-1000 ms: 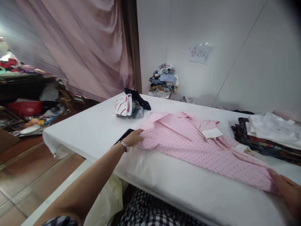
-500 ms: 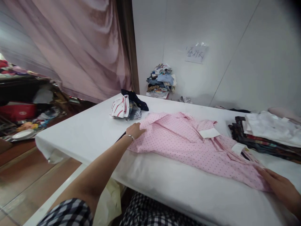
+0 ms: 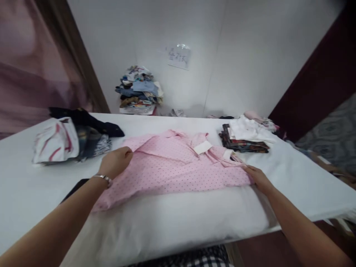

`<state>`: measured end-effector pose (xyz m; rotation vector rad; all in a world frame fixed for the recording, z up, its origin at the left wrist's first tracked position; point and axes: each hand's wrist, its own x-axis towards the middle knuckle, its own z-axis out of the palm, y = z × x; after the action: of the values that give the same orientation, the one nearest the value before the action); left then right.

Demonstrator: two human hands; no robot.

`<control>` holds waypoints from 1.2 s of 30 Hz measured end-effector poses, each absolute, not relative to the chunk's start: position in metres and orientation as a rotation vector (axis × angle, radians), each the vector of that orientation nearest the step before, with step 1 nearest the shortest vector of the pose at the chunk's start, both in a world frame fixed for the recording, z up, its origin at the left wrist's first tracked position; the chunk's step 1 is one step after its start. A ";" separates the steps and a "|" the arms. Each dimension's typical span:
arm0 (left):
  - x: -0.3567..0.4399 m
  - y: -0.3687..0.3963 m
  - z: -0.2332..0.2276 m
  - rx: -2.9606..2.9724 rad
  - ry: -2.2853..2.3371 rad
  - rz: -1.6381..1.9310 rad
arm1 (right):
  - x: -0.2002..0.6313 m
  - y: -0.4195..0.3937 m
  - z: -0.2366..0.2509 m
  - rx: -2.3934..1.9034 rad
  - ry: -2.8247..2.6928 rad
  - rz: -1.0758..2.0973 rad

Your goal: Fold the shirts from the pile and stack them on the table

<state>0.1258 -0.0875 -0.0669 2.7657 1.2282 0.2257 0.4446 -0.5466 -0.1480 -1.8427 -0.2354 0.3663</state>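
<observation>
Two hands are laid on a pink dotted shirt (image 3: 178,167), which is spread flat across the middle of a white-covered table (image 3: 292,174). The left hand (image 3: 115,163) is curled over the shirt's left part, near the collar side, and the cloth appears to be pinched under its fingers; how firmly it is gripped cannot be told. The right hand (image 3: 257,178) is pressed flat and open on the shirt's right edge, with nothing clasped in it.

Possible faults, as judged from this arrangement:
- The cloth may be bunched or creased between the hands if one side is drawn while the other is held down.
- The shirt's near left corner lies close to the table edge and may slip off if pulled.
- A dark flat object (image 3: 75,187) lies partly under the left wrist and may be dragged along.
- The folded stack (image 3: 246,137) just beyond the right hand may be disturbed by a wide sweep.

A white tag (image 3: 203,147) is seen on the shirt; no print can be read on it. A paper notice (image 3: 179,56) is fixed to the wall; its handwriting is too blurred to be read.
</observation>
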 end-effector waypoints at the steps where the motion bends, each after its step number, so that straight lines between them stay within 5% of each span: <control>1: 0.139 -0.099 -0.066 2.778 1.103 0.253 | 0.443 -0.545 -0.148 -1.834 -0.217 0.388; 10: 0.292 -0.207 -0.085 2.756 0.405 0.193 | 0.446 -0.544 -0.154 -1.933 -0.168 0.358; 19: 0.394 -0.248 -0.091 2.858 0.574 0.015 | 0.450 -0.547 -0.160 -1.939 -0.214 0.326; 30: 0.282 -0.118 0.080 2.748 1.112 0.807 | 0.457 -0.546 -0.170 -1.941 -0.195 0.299; 36: 0.211 -0.084 0.101 2.504 1.240 1.082 | 0.457 -0.543 -0.164 -1.976 -0.112 0.255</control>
<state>0.2112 -0.0838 0.1007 2.5042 1.2395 1.0816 0.4567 -0.5433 -0.1640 -1.9759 -0.1121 0.2551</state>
